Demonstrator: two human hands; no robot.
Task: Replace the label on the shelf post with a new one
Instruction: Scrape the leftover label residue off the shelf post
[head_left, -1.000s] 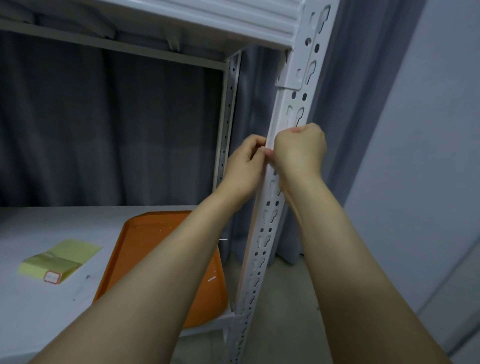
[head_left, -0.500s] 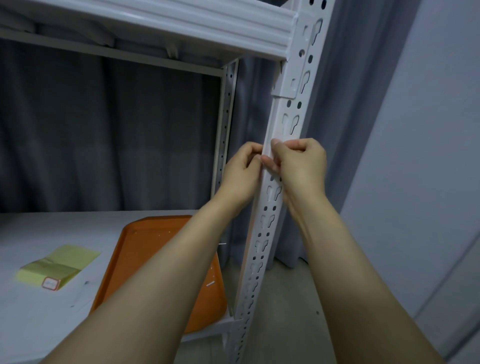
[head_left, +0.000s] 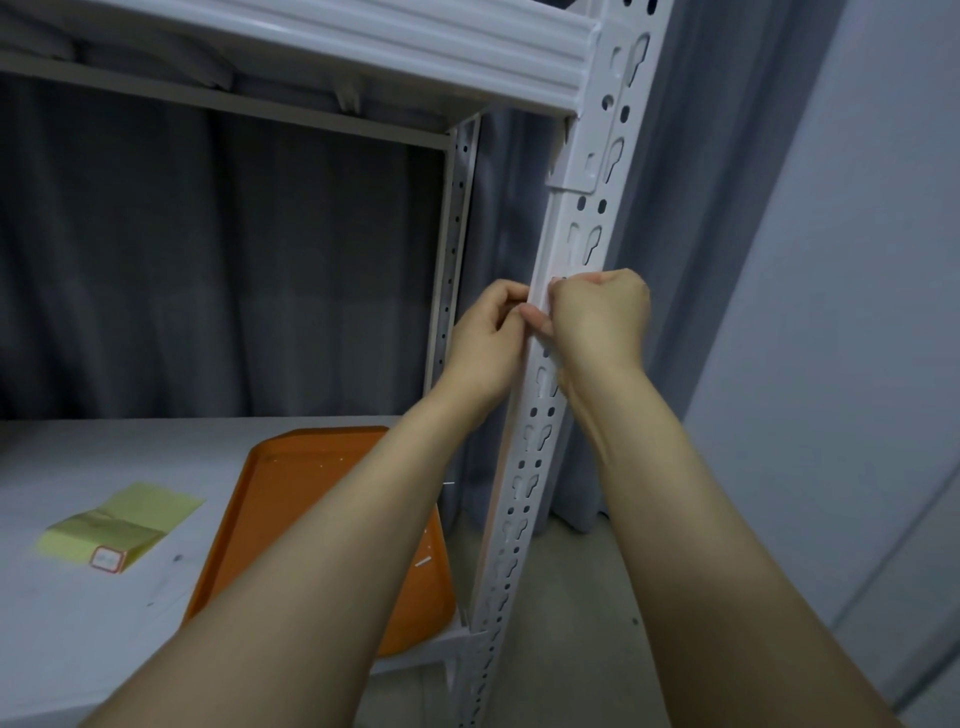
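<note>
Head view
Shelf post (head_left: 540, 415): white metal punched with keyhole slots. It runs tilted from 1 o'clock at the frame's top down to 6 o'clock at the bottom.
Left hand (head_left: 483, 353): on the post's 9 o'clock side, just above mid-frame. The fingers are curled, with thumb and fingertips set against the post's front edge.
Right hand (head_left: 602, 322): on the post's 3 o'clock side, level with the left hand. The fingers are curled over the slotted face, and the thumb reaches toward 9 o'clock onto the same edge.
Grip: both hands pinch the post's edge at one spot, thumbs almost touching. What lies under the fingertips is too small to tell.
Red-edged label (head_left: 107, 558): small and white with a red border, at 8 o'clock in the frame. It sits on the near corner of the yellow sheet, well apart from both hands.
Yellow sheet (head_left: 130, 514): lies flat on the lower shelf, at 9 o'clock from the orange tray.
Orange tray (head_left: 291, 499): on the lower shelf with its right end near the post, partly behind the left forearm. A white scrap (head_left: 423, 561) lies in it.
Lower shelf (head_left: 78, 649): a pale board filling the 7 to 9 o'clock part of the frame.
Top beam (head_left: 363, 52): a white ribbed rail at 11 to 12 o'clock that meets the post.
Rear post (head_left: 457, 208): upright at 12 o'clock from the left hand.
Curtain (head_left: 208, 260): dark grey folds behind the shelving.
Wall (head_left: 857, 260): pale, at 3 o'clock.
Floor (head_left: 571, 623): grey, between the post and the right forearm.
</note>
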